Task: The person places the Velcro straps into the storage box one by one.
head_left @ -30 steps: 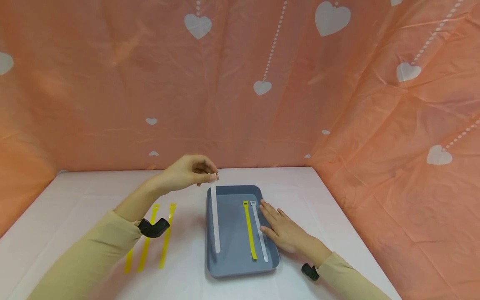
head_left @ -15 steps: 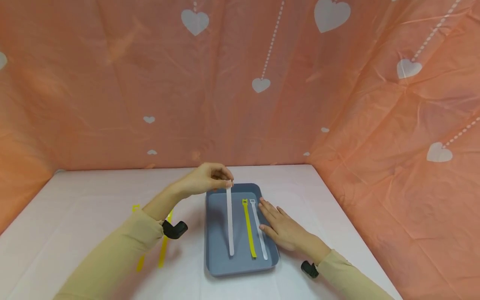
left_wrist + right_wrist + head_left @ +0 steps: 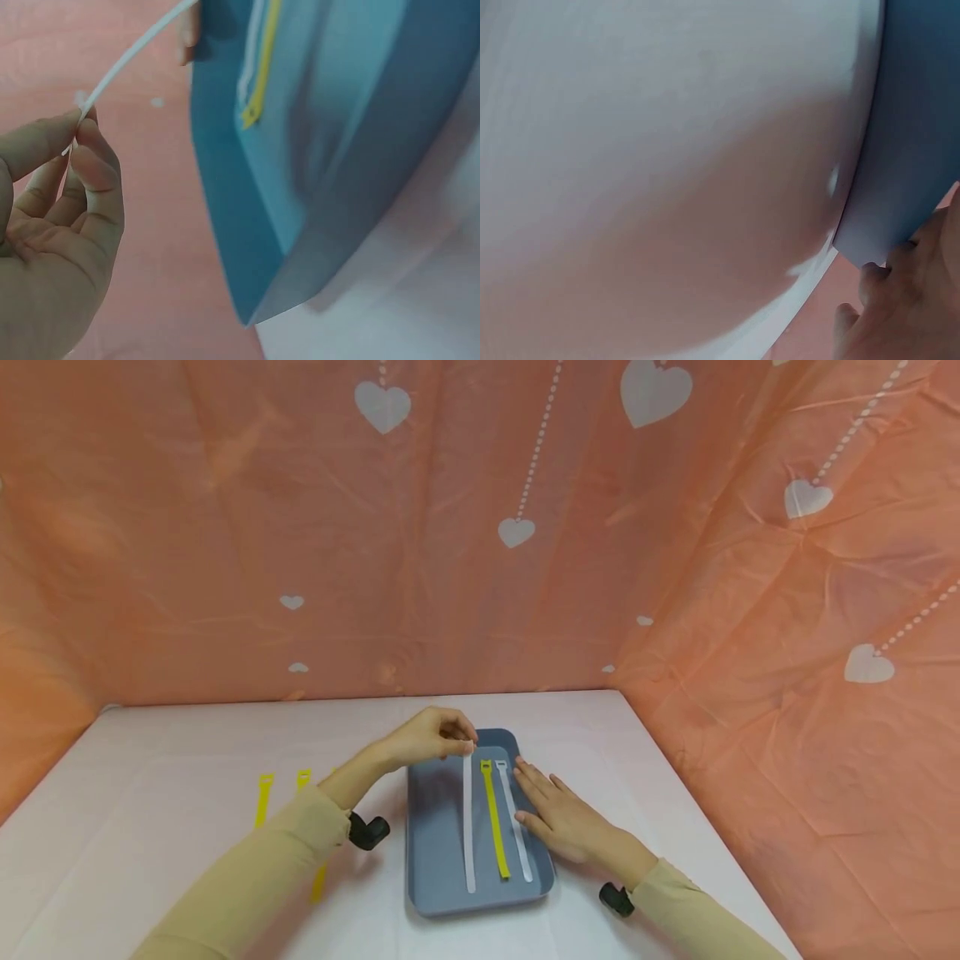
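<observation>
A blue-grey tray (image 3: 435,893) lies on the white table, also seen as the tray (image 3: 352,187) in the left wrist view and the tray (image 3: 907,135) in the right wrist view. My left hand (image 3: 431,739) pinches the far end of a white strap (image 3: 468,827), which runs down into the tray; the left wrist view shows the same white strap (image 3: 127,56) between thumb and finger of the left hand (image 3: 56,225). A yellow strap (image 3: 493,822) and another white strap (image 3: 516,827) lie in the tray. My right hand (image 3: 558,814) rests flat on the tray's right rim.
Yellow straps (image 3: 262,797) lie on the table left of the tray, partly hidden by my left forearm. An orange curtain with white hearts (image 3: 525,527) closes the back and right sides. The white table (image 3: 150,827) spreads out to the left.
My left hand has carried the white strap rightward and lowered it, so it now lies in the tray beside the yellow strap. The right hand has stayed put.
</observation>
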A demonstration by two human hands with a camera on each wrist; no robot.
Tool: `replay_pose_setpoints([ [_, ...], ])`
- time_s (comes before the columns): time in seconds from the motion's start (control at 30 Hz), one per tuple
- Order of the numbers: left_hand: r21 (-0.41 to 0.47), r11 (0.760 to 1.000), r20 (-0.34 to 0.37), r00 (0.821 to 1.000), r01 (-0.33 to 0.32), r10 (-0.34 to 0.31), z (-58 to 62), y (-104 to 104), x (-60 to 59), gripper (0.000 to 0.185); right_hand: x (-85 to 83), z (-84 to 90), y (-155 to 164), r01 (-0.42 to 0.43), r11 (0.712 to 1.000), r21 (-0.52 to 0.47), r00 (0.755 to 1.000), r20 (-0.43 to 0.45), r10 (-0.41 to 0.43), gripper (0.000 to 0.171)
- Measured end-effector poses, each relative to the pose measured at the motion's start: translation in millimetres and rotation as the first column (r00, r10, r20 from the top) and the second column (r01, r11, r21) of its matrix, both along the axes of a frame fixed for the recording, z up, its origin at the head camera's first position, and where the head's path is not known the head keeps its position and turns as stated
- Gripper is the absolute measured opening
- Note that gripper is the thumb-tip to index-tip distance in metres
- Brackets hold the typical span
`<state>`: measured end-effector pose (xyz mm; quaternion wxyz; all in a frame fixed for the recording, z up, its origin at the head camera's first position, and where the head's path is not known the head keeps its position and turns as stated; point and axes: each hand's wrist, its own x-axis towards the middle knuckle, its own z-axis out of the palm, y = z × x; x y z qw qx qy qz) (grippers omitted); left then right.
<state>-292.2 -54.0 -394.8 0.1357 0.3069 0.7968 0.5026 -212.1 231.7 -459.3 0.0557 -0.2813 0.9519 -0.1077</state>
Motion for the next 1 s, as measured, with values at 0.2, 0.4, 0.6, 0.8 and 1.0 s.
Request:
replay_pose_setpoints([
  [0.2,-0.027,0.999,-0.04,0.999,-0.029,0.028,-18.4,10.0,-3.3,0.011,-0.2,-1.4,-0.1,0.018,1.0,0.007,1.0,0.007,-0.018,0.071],
  [0.4,-0.096,0.993,-0.099,0.993,-0.071,0.061,-31.8,17.6,-3.5,0.009,0.9,-0.6,-0.1,0.024,1.0,0.0,0.999,0.022,-0.024,0.07],
  [0.6,-0.175,0.98,-0.175,0.982,-0.098,0.067,-42.2,23.7,-7.7,0.005,0.3,-0.8,0.4,0.024,1.0,0.01,1.0,0.008,-0.024,0.071],
  [0.8,-0.214,0.971,-0.179,0.981,-0.109,0.071,-49.1,28.7,-13.7,0.004,0.7,-0.4,-0.1,0.023,1.0,0.009,1.0,0.003,-0.023,0.07],
  [1.0,-0.216,0.972,-0.206,0.977,-0.096,0.051,-51.8,30.7,-18.0,0.004,0.4,-2.4,0.2,0.023,1.0,0.014,1.0,-0.002,-0.023,0.07],
])
